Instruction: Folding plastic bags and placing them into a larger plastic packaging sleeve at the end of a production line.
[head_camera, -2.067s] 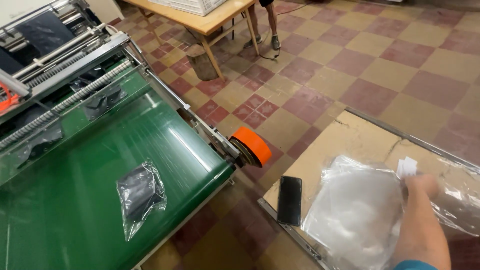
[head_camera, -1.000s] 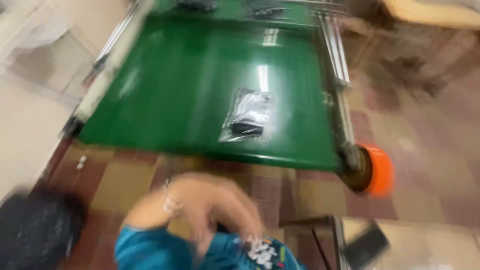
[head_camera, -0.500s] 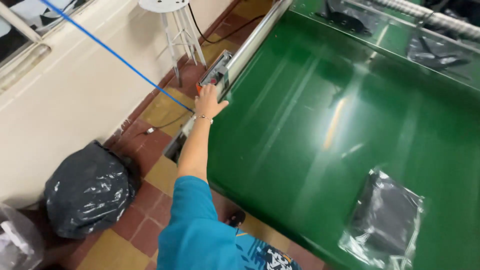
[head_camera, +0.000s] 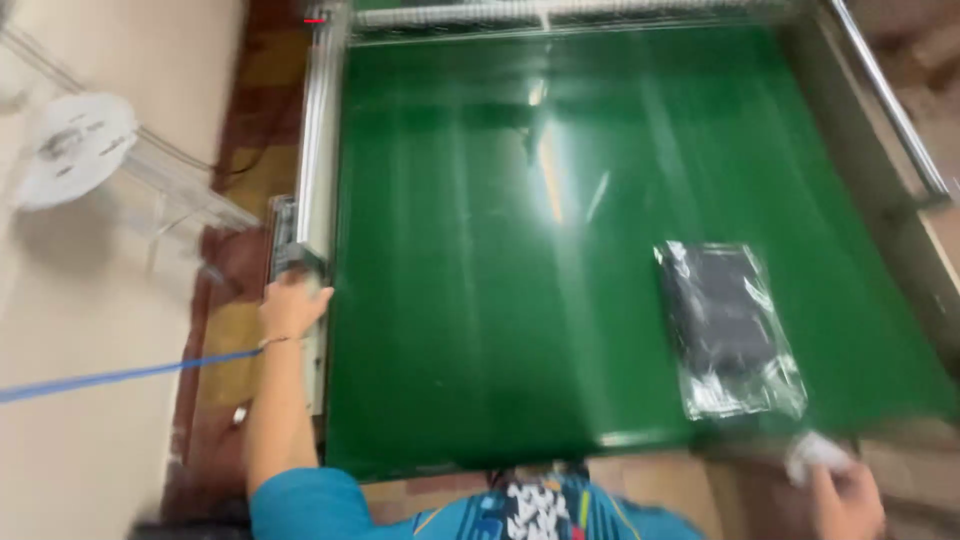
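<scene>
- The left hand (head_camera: 290, 305) rested on a small grey control box (head_camera: 292, 258) fixed to the metal side rail (head_camera: 318, 150) of the green conveyor belt (head_camera: 500, 300); its fingers were curled over the box's near end, pressed on it rather than wrapped around it.
- The right hand (head_camera: 845, 500) was at the lower right, just off the belt's near edge, fingers closed on a small crumpled white piece (head_camera: 815, 452); blur hid what the piece was.
- A clear plastic bag holding something dark (head_camera: 725, 330) lay flat on the belt, right of centre, well apart from the left hand and near the right one.
- Beyond the rail, a blue cord (head_camera: 120, 375) crossed the pale wall, and a white stool (head_camera: 75, 150) stood farther along.
- Half a second earlier the left arm had already reached the same box; since then the view had swung square over the belt, and the right hand had come into sight.
</scene>
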